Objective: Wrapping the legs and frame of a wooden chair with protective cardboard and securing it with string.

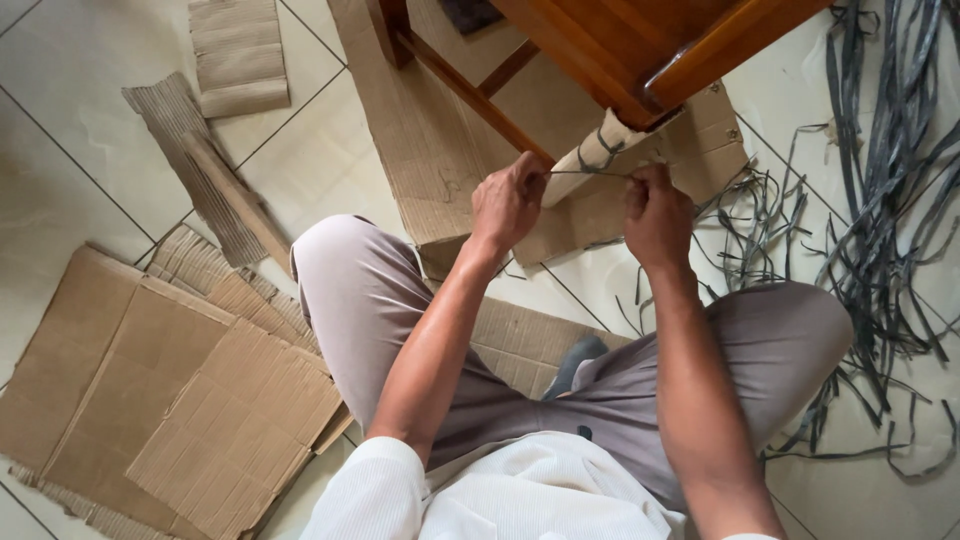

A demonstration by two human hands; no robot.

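Grey plastic strapping, thin and flat, runs taut between the two hands — the strap (590, 173) is pinched at each end and pulled into a near-level line. The left hand (507, 203) is closed on the strap's left end, fingers curled and knuckles up; the right hand (657, 215) is closed in a fist on the other end, just at 3 o'clock from the left. Both forearms are bare and reach forward over bent knees in pale grey trousers.

Just at 12 o'clock from the hands, the strap loops around a chair leg (600, 152) that is wrapped in corrugated cardboard; the wrapping is buff, ribbed and creased, and dark strap turns cross it. The leg belongs to a wooden chair (640, 45) of reddish-brown varnished timber, whose rails run off toward 11 o'clock.

Under the chair lies a flattened cardboard sheet (420, 140) on the pale tiled floor (60, 150). At 3 o'clock, well apart from the hands, a loose tangle of grey strapping (880, 200) spreads over the tiles in long curling lengths. At 8 o'clock, flattened cardboard box panels (170, 390) overlap one another, and toward 10 o'clock torn corrugated strips (215, 150) lie scattered. No container shows in the view.
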